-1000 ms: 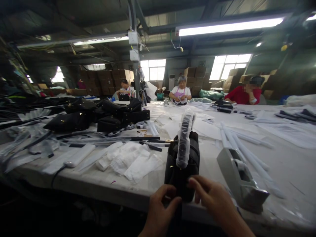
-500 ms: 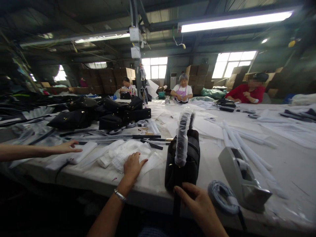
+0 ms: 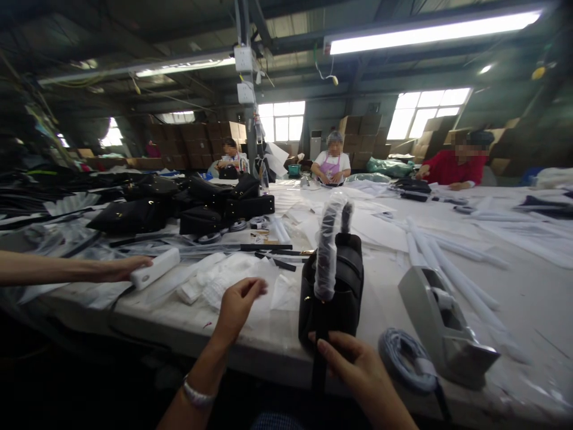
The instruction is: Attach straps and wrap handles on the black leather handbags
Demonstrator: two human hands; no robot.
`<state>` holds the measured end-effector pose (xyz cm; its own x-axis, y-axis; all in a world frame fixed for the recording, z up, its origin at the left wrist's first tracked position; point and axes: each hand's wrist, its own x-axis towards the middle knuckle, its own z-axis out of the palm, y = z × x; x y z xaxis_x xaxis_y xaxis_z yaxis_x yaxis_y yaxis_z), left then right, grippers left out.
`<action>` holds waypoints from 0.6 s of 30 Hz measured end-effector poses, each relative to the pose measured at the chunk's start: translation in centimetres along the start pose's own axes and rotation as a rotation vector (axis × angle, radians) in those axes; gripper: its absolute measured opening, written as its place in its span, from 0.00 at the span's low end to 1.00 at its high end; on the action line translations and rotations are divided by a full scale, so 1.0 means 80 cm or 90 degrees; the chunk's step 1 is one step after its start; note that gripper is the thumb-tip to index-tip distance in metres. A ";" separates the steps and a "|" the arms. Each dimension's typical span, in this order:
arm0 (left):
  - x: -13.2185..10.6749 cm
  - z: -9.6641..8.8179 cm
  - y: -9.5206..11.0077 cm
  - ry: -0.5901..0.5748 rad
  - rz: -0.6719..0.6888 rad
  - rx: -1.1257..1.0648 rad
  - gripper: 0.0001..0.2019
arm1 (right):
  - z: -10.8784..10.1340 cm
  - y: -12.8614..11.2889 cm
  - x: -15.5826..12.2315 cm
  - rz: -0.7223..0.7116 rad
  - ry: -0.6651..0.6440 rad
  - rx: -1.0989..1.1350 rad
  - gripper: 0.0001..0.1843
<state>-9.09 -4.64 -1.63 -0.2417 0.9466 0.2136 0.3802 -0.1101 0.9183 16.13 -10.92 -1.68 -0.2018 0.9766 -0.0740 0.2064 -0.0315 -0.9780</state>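
Note:
A black handbag (image 3: pixel 353 286) stands at the table's front edge, its raised handle (image 3: pixel 328 251) wrapped in clear plastic. My right hand (image 3: pixel 356 361) pinches a black strap (image 3: pixel 319 367) hanging at the bag's near end. Left of the bag, my left hand (image 3: pixel 239 304) is raised just over a heap of thin white sheets (image 3: pixel 219 275), thumb and fingers drawn together. Whether a thin sheet is caught in them cannot be made out. A translucent piece (image 3: pixel 283 292) lies between this hand and the bag.
A grey tape dispenser (image 3: pixel 447 328) and a coiled, wrapped strap (image 3: pixel 405 358) lie to the right. From the left, a co-worker's hand (image 3: pixel 129 269) grips a white block-shaped object (image 3: pixel 156 269). Black bags (image 3: pixel 129 215) are piled behind. Several people sit across the table.
My left hand has lifted off the white sheets and its fingers have closed. The co-worker's hand has taken hold of the white block and tilted it. My right hand stays on the strap.

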 end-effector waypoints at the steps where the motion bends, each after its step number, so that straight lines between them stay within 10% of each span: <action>1: -0.012 0.002 0.008 -0.031 -0.016 -0.041 0.17 | 0.001 -0.001 0.000 0.001 -0.016 0.027 0.22; 8: -0.096 0.033 0.041 -0.219 -0.126 -0.181 0.14 | 0.012 -0.017 -0.005 -0.061 -0.034 0.047 0.18; 18: -0.099 0.043 0.048 -0.165 -0.132 -0.235 0.12 | 0.007 -0.012 -0.006 -0.077 -0.023 -0.018 0.21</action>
<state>-2.64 -11.56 -0.93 -0.0305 0.9990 -0.0330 -0.0054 0.0329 0.9994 15.46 -11.45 -0.81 -0.2610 0.9646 0.0372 0.2051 0.0931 -0.9743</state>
